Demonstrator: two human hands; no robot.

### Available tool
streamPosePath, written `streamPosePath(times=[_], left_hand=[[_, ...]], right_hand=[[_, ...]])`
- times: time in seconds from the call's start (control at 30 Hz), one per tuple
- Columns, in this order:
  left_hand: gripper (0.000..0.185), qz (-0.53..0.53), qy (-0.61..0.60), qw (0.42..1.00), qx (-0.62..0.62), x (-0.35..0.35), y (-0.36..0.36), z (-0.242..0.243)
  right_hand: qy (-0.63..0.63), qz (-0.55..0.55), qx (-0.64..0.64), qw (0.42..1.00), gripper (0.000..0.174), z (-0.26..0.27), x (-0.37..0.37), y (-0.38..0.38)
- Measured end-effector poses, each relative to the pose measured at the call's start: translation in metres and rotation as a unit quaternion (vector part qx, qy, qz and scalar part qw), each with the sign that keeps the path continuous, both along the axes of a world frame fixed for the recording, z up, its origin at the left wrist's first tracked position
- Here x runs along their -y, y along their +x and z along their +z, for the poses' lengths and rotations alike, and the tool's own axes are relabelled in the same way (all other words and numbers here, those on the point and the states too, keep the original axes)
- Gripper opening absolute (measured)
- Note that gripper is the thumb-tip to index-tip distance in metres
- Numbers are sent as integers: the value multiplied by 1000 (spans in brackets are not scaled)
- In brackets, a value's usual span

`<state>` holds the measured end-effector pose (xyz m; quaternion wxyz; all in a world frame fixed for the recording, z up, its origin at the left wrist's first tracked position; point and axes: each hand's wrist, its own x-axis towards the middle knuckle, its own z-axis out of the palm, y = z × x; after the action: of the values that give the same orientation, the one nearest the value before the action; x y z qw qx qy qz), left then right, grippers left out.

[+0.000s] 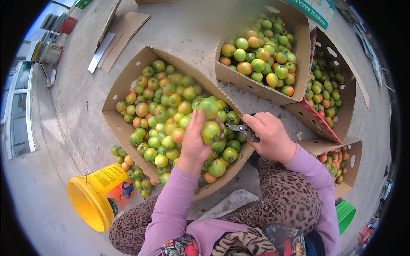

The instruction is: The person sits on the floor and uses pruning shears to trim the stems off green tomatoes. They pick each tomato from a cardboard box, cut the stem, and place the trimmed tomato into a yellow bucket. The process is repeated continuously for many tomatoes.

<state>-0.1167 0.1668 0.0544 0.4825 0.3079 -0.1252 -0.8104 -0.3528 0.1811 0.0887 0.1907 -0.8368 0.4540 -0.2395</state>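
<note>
Two large green tomatoes (pixel 210 132) are in my left hand (pixel 196 137), one above the other, over a big cardboard box (pixel 128 140) full of green and reddish tomatoes (pixel 161 115). My right hand (pixel 267 134) grips a pair of small metal shears (pixel 245 129) at the box's right side. The shears' blades point left, close beside the held tomatoes. My left fingertips are partly hidden behind the fruit, and whether the blades touch a stem cannot be told.
More cardboard boxes (pixel 250 83) of tomatoes stand at the upper right and right. A yellow bucket (pixel 93 198) lies tipped at the lower left beside loose tomatoes (pixel 137 179). Flat cardboard pieces (pixel 125 35) lie at the upper left. A green bucket (pixel 345 216) is at the lower right.
</note>
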Motion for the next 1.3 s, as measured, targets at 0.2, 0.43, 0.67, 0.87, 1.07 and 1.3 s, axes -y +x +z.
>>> streamPosePath(times=[0.2,0.43,0.67,0.87,1.07,1.3], left_hand=[[45,82,71,984,-141,2,-16,-4],[43,106,82,986,-99,-7,-26,-7],[36,143,73,984,-80,-13,-39,-17],[56,90,-214,906,353,-4,-75,-2],[86,-63,-452,740,493,52,-80,12],[42,56,-347,690,633,114,54,-30]], right_hand=[[-38,32,-43,998,64,2,4,9],[-103,11,-126,987,52,-1,3,3],[122,-9,37,992,47,7,0,5],[538,-65,549,637,53,-11,7,-4],[499,-119,707,487,49,-45,27,-24],[395,-116,770,488,48,-58,120,-98]])
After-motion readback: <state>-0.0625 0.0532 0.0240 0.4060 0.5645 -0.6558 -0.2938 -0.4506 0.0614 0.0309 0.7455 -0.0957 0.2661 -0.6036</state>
